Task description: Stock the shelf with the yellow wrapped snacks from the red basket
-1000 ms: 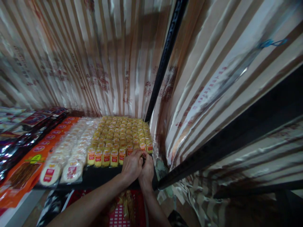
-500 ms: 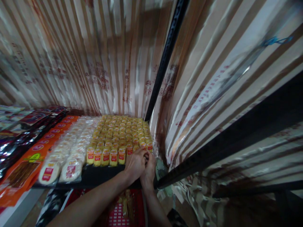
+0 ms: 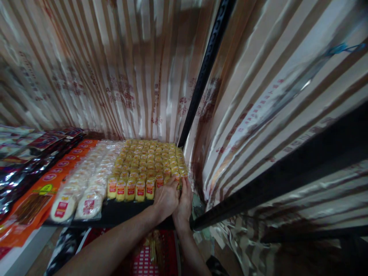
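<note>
Rows of small yellow snack packets (image 3: 146, 163) with red labels fill the right part of a dark shelf (image 3: 123, 214). My left hand (image 3: 166, 198) rests at the front right corner of these rows, fingers curled on a yellow packet (image 3: 176, 177) there. My right hand (image 3: 184, 203) lies beside it, fingers stretched forward and pressed against the same front packets next to the black upright post. What sits between the two hands is partly hidden.
White round packets (image 3: 86, 184) lie left of the yellow rows, then orange flat packs (image 3: 34, 199) and dark glossy bags (image 3: 20, 165). Striped shiny fabric (image 3: 129, 76) hangs behind and to the right. A black post (image 3: 204, 76) and black rail (image 3: 276, 180) frame the shelf. A red basket (image 3: 149, 257) sits below.
Both hands have slid a little forward and up onto the front right yellow packets; the right hand's fingers have stretched out. The view has shifted slightly.
</note>
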Available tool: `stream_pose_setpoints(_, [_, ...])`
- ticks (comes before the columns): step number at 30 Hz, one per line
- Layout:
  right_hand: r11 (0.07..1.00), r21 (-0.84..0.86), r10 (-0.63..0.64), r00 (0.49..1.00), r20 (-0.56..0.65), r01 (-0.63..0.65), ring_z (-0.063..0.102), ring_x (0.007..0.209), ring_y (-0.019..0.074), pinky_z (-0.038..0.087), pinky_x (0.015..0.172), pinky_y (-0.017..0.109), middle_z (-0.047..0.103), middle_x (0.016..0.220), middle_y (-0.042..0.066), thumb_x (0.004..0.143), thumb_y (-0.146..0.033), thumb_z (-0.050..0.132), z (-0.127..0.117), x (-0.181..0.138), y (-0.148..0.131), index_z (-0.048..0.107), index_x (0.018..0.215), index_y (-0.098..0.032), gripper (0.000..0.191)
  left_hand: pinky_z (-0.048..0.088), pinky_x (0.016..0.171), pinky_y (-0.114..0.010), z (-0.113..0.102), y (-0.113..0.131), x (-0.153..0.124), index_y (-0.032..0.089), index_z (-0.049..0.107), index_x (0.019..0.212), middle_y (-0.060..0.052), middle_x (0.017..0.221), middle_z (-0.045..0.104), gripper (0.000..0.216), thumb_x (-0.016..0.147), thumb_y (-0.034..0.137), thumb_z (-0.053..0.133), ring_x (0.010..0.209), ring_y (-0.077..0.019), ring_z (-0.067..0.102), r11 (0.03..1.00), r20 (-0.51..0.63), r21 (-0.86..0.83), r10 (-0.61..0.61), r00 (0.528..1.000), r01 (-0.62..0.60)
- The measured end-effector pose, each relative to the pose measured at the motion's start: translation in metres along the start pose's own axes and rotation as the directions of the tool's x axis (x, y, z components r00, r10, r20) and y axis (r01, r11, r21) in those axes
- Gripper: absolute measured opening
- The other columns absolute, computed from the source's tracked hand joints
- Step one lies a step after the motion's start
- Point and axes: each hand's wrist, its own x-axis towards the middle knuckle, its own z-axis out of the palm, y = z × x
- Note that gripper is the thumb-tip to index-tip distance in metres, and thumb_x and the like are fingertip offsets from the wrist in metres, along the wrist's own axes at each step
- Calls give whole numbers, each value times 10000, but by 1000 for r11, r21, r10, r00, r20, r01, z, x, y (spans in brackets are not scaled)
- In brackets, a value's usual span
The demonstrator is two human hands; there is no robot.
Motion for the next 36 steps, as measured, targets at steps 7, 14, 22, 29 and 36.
stream_pose_setpoints(7, [979, -155, -124, 990, 74, 134, 202, 1336, 221, 268, 1059, 443, 303, 1441, 129, 826, -143, 299, -1, 8, 1, 266, 1396, -111, 572, 364, 1043, -307, 0, -5, -1, 137, 513, 1244, -77, 1356, 457, 466, 800, 112, 372, 1234, -168, 448, 999, 12, -30, 18, 1000, -18])
stream_pose_setpoints(14, [950, -275, -111, 985, 130, 144, 260, 1309, 223, 282, 1054, 410, 322, 1433, 135, 821, -111, 289, 1, 10, 6, 298, 1383, -88, 563, 369, 1037, -298, 1, -7, -1, 144, 508, 1250, -78, 1368, 443, 448, 828, 125, 360, 1210, -163, 474, 1000, 4, -5, 28, 1000, -28])
stream_pose_setpoints(22, [961, -244, -107, 989, 106, 131, 273, 1298, 240, 292, 1040, 430, 346, 1419, 143, 825, -140, 315, 0, 11, 4, 324, 1371, -86, 548, 420, 999, -311, 7, -14, 5, 173, 553, 1200, -61, 1346, 475, 427, 816, 119, 373, 1173, -171, 511, 996, -9, 11, 89, 996, -89])
stream_pose_setpoints(29, [980, -155, -123, 992, 39, 128, 273, 1303, 277, 313, 1007, 501, 336, 1404, 188, 830, -195, 365, 2, 12, 2, 389, 1326, -92, 508, 318, 1074, -391, -5, -12, 21, 179, 568, 1160, -54, 1330, 498, 358, 859, 176, 373, 1258, -195, 402, 962, -170, 124, 262, 950, -243])
stream_pose_setpoints(36, [991, -79, -103, 994, 32, 106, 344, 1261, 282, 330, 1003, 492, 427, 1316, 216, 820, -221, 405, 3, 12, -1, 354, 1330, -63, 536, 106, 1141, -418, -1, -3, 56, 93, 426, 1305, -117, 1401, 394, 482, 921, 337, 265, 1347, -194, 249, 928, 40, 210, 306, 951, -308])
